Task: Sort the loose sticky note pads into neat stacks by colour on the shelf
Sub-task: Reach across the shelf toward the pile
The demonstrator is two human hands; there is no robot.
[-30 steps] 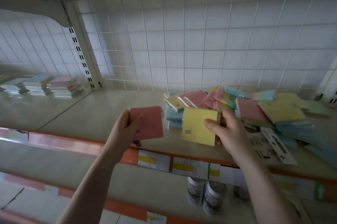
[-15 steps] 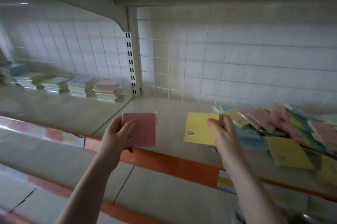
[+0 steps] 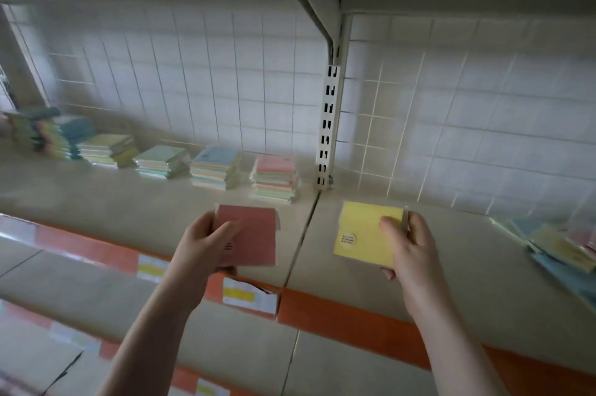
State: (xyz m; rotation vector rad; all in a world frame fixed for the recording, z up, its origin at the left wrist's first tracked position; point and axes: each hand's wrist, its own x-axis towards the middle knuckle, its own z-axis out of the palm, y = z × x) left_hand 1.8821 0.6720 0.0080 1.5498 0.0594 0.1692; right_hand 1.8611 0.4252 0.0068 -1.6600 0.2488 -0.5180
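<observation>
Carry step: pink pad (image 3: 250, 236) gripped in left hand (image 3: 206, 242), yellow pad (image 3: 366, 236) pinched in right hand (image 3: 408, 247). Next: placement required on matching stacks (image 3: 274, 178), centre-left of frame.

Dim, flat light with soft shadows; motion blur smears the edges, wide-angle bending the shelf (image 3: 96, 202)

We see two bare forearms rising from the near edge, each ending in a bare hand. Our left hand (image 3: 206, 244) and our right hand (image 3: 409, 250) carry no glove, ring, watch or bracelet that we can make out. No sleeve shows on either arm; both are uncovered from wrist down to where they leave the view. The fingernails look short and plain, though motion blur softens the details.
</observation>
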